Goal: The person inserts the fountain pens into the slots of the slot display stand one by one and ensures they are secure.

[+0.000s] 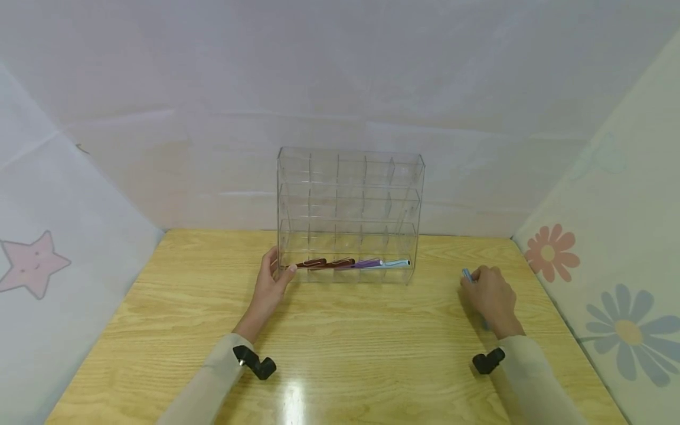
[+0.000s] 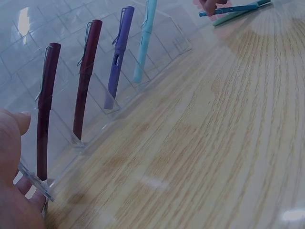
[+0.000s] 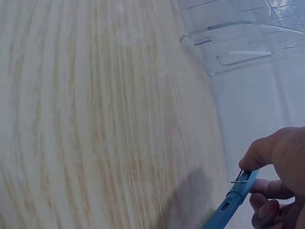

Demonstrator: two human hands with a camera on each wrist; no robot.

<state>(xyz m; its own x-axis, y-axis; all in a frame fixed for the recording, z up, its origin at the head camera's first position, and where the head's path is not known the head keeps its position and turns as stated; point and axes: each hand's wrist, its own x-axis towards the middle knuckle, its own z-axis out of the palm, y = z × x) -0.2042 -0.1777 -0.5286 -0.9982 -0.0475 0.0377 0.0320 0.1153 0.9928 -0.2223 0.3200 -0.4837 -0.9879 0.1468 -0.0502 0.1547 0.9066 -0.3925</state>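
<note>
A clear compartment rack (image 1: 350, 222) stands upright at the back of the table. My left hand (image 1: 268, 289) grips its lower left corner, thumb in front. In the bottom row, two dark red pens, one at the left end (image 2: 47, 95) and one beside it (image 2: 87, 71), lean in separate compartments. A purple pen (image 2: 118, 57) and a light blue pen (image 2: 144, 43) follow to the right. Over the table's right side, my right hand (image 1: 491, 295) pinches a blue pen (image 3: 231, 205) near its clip end. A green pen (image 2: 228, 19) lies beneath it on the table.
The wooden table (image 1: 361, 342) meets a white sheet (image 1: 350, 71) right behind the rack. Side panels with a pink star (image 1: 37, 264) and printed flowers (image 1: 552, 254) bound it left and right.
</note>
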